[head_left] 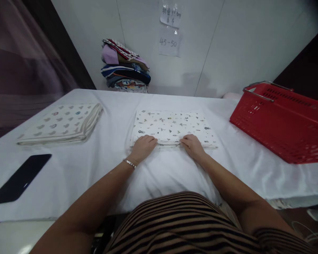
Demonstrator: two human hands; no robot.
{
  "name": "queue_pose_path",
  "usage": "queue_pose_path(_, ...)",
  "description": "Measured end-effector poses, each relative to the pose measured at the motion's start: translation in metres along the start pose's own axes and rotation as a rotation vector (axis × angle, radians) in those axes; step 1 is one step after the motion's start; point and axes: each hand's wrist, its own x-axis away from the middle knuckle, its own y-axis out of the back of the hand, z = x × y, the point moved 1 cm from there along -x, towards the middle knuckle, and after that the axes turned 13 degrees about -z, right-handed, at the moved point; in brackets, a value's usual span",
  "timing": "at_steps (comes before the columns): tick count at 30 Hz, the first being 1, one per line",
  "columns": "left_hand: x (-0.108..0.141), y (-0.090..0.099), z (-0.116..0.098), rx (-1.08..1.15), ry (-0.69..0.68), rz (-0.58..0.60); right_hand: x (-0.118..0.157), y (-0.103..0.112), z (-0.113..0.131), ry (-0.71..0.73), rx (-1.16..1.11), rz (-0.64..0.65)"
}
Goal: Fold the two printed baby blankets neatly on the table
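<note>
A white cloth (172,125) with small printed plants and animals lies folded in a flat rectangle on the white-covered table, straight in front of me. My left hand (144,145) grips its near folded edge left of the middle, fingers curled over the layers. On the same edge, farther right, my right hand (193,145) pinches the layers between thumb and fingers. Both thumbs are partly hidden. To the left rests another folded cloth (60,121), cream with grey printed shapes, apart from my hands.
A red plastic basket (278,123) with metal handles stands at the right. A dark flat object (21,178) lies at the left front. Against the wall behind the table is a stack of folded fabrics (125,67). Paper signs (169,42) hang on the wall.
</note>
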Motion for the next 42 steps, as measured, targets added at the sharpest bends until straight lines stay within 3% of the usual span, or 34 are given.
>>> queue_pose_path(6,0.008,-0.005,-0.002,-0.057,-0.107,-0.003,0.006,-0.004,0.001,0.067,0.064,0.042)
queue_pose_path(19,0.008,-0.006,-0.001,-0.104,-0.082,-0.024,0.006,-0.003,-0.003,0.085,0.063,0.043)
queue_pose_path(26,0.009,-0.006,-0.007,-0.113,-0.06,0.06,0.006,-0.006,-0.001,0.089,0.081,0.09)
queue_pose_path(35,0.005,0.002,-0.009,-0.046,-0.004,0.172,0.0,0.006,-0.002,0.137,0.021,0.202)
queue_pose_path(42,0.005,-0.001,-0.007,-0.035,0.019,0.162,-0.003,0.007,-0.003,0.12,0.014,0.218)
